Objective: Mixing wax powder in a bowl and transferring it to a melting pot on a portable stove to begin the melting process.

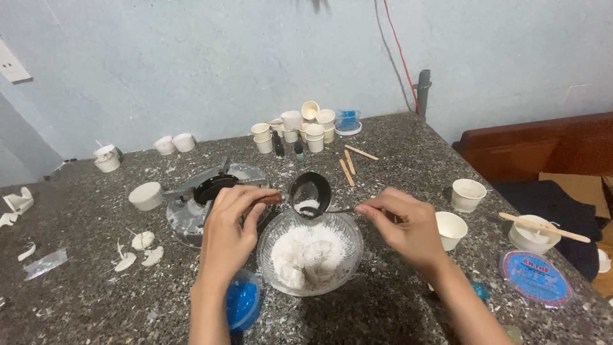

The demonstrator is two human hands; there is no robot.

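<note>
My left hand (231, 222) grips the reddish handle of a small black ladle (310, 191) and holds its bowl above a clear plastic bowl (310, 252) of white flaky wax. My right hand (403, 225) pinches a thin metal spoon (335, 209) whose tip reaches into the ladle, where a little white wax lies. Both hands hover over the speckled stone counter (383, 166).
A small stove with a black burner (209, 191) stands behind my left hand. A blue-filled cup (242, 305) sits below it. White paper cups (300, 128) cluster at the back; more cups (467, 194), wooden sticks (348, 165) and a round lid (535, 277) lie to the right.
</note>
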